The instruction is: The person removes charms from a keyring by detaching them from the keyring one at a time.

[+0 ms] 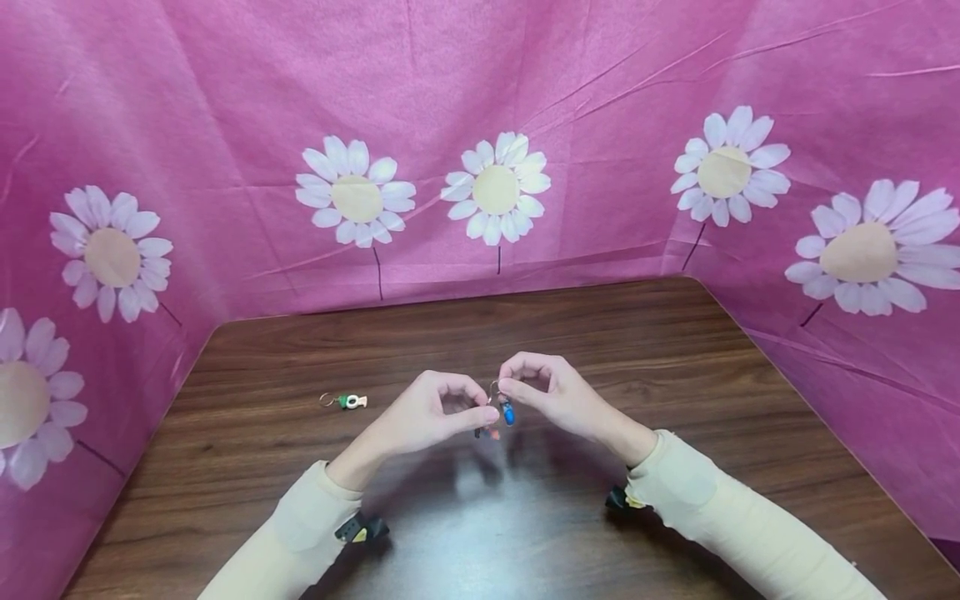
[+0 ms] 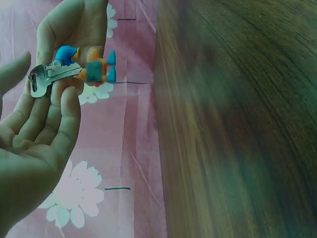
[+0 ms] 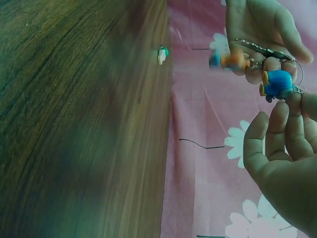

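Observation:
Both hands meet above the table at a wire key ring [image 1: 494, 389]. My left hand [image 1: 442, 410] pinches it between thumb and fingers beside the head of a silver key [image 2: 54, 74]. Near that hand dangles an orange figure charm with teal shorts [image 2: 95, 72], blurred in the right wrist view. My right hand [image 1: 558, 396] pinches the other side of the ring, where a blue figure charm [image 3: 278, 83] hangs from a short chain. Fingertips hide part of the ring. Left of the hands, a green and white figure keychain [image 1: 352, 402] lies on the table.
The dark wood table [image 1: 300, 358] has rounded far corners. A pink curtain [image 1: 585, 75] with white flowers stands behind it and at both sides. Each wrist wears a black strap device [image 1: 362, 528] over a pale sleeve [image 1: 731, 492].

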Motion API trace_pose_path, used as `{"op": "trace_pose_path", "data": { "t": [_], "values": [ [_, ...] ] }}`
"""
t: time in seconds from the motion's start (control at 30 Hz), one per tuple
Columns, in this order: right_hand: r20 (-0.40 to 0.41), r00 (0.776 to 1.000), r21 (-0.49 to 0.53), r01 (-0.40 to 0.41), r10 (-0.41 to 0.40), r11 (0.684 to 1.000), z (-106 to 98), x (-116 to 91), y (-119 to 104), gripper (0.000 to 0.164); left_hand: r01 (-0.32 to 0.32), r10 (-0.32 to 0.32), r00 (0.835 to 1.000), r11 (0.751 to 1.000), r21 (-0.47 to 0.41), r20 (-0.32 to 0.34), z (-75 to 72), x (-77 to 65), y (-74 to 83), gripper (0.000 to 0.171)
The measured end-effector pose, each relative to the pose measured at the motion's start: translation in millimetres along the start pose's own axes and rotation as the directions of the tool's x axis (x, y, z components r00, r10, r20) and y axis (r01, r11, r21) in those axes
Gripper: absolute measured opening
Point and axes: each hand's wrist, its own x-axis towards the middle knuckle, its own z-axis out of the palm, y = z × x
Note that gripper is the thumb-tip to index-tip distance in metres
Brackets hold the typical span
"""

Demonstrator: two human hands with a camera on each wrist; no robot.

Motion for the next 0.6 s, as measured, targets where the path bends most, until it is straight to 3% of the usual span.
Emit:
{"op": "trace_pose_path", "data": {
  "t": [0.1, 0.33, 0.6],
  "values": [
    [-0.004, 1.000, -0.007, -0.012, 0.012, 1.000, 0.2, 0.6, -0.7, 0.011, 0.002, -0.003, 1.000, 1.000, -0.008, -0.012, 0.6, 0.8, 0.8, 0.011],
    [-0.008, 0.999, 0.043, -0.042, 0.042, 0.998, 1.1, 0.6, -1.4, 0.008, 0.038, -0.031, 0.995, 0.997, 0.065, -0.099, -2.3, 1.9, 2.2, 0.018],
    [-0.015, 0.998, 0.088, -0.056, 0.057, 0.995, -0.9, 2.4, -1.8, 0.010, 0.026, 0.002, 0.983, 0.988, 0.151, -0.186, -2.6, 4.4, 3.9, 0.017]
  ]
}}
